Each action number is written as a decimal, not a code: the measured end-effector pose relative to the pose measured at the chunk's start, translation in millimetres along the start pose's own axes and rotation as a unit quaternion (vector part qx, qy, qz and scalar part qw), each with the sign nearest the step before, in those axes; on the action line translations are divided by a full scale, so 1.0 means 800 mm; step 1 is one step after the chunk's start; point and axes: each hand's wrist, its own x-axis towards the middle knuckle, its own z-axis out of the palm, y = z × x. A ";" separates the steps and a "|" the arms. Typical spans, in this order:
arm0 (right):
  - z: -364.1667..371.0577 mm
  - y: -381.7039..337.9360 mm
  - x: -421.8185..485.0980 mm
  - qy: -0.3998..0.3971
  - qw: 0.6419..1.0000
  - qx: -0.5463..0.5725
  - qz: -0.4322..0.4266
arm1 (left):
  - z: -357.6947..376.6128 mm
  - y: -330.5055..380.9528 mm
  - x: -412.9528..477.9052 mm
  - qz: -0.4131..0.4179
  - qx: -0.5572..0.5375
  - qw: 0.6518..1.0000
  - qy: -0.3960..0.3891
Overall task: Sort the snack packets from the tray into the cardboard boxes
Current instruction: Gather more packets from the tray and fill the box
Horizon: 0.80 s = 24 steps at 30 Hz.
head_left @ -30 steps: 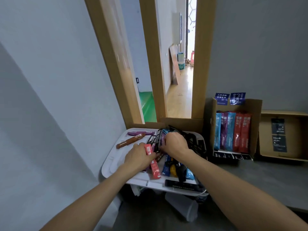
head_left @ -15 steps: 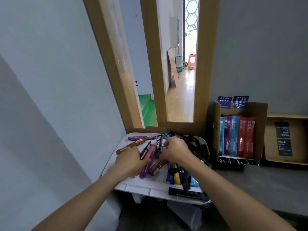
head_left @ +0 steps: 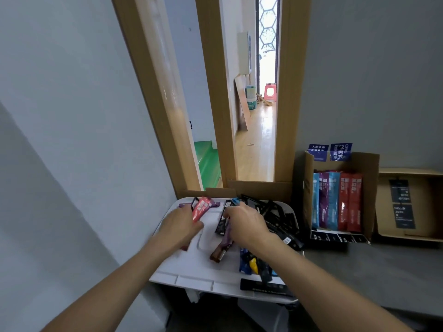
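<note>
Now L hand (head_left: 179, 228) grips red pkt (head_left: 201, 208), R hand (head_left: 247, 226) black pkt (head_left: 221, 225).

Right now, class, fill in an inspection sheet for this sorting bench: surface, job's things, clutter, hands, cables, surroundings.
Surface: grey counter, white tray at its left.
Job's things: loose packets in the tray; cardboard box holds upright packets, blue, purple, red; second box to its right.
Clutter: blue cards behind the cardboard box.
Hands: left hand holds a red packet; right hand rests on a black packet, grip unclear.
Cables: nothing seen.
Surroundings: grey wall, open doorway, red stool beyond.
</note>
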 end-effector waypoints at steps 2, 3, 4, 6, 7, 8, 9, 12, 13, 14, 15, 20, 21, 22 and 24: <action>-0.003 -0.001 0.003 -0.030 0.997 -0.044 -0.050 | -0.014 -0.008 0.024 0.042 0.030 0.998 0.024; -0.003 0.000 0.005 -0.048 0.995 -0.059 -0.069 | -0.018 -0.011 0.036 0.067 0.042 0.997 0.020; -0.003 0.001 0.007 -0.062 0.992 -0.069 -0.086 | -0.019 -0.015 0.048 0.089 0.053 0.995 0.004; 0.000 0.004 0.009 -0.078 0.988 -0.080 -0.109 | -0.012 -0.022 0.068 0.110 0.077 0.990 -0.047; 0.002 0.005 0.010 -0.081 0.986 -0.085 -0.117 | -0.006 -0.025 0.074 0.114 0.089 0.987 -0.071; 0.004 0.005 0.011 -0.083 0.985 -0.089 -0.124 | 0.000 -0.028 0.078 0.116 0.095 0.985 -0.086; 0.007 0.006 0.012 -0.085 0.983 -0.094 -0.132 | 0.007 -0.031 0.079 0.119 0.091 0.985 -0.090; 0.013 0.005 0.016 -0.072 0.979 -0.095 -0.163 | 0.017 -0.041 0.083 0.105 0.073 0.989 -0.075; 0.014 0.006 0.018 -0.062 0.979 -0.093 -0.172 | 0.019 -0.045 0.085 0.104 0.078 0.989 -0.063; 0.014 0.006 0.020 -0.053 0.977 -0.094 -0.183 | 0.020 -0.046 0.086 0.108 0.085 0.989 -0.053; 0.014 0.006 0.020 -0.045 0.975 -0.100 -0.195 | 0.022 -0.047 0.086 0.119 0.090 0.988 -0.041; 0.018 0.007 0.024 -0.022 0.961 -0.129 -0.243 | 0.040 -0.048 0.077 0.127 0.080 0.989 0.017; 0.018 0.008 0.024 -0.020 0.958 -0.135 -0.252 | 0.043 -0.047 0.074 0.126 0.067 0.989 0.024; 0.019 0.009 0.025 -0.016 0.954 -0.139 -0.264 | 0.043 -0.047 0.071 0.121 0.049 0.991 0.024; 0.020 0.010 0.025 -0.003 0.948 -0.138 -0.286 | 0.041 -0.046 0.067 0.103 0.016 0.994 0.021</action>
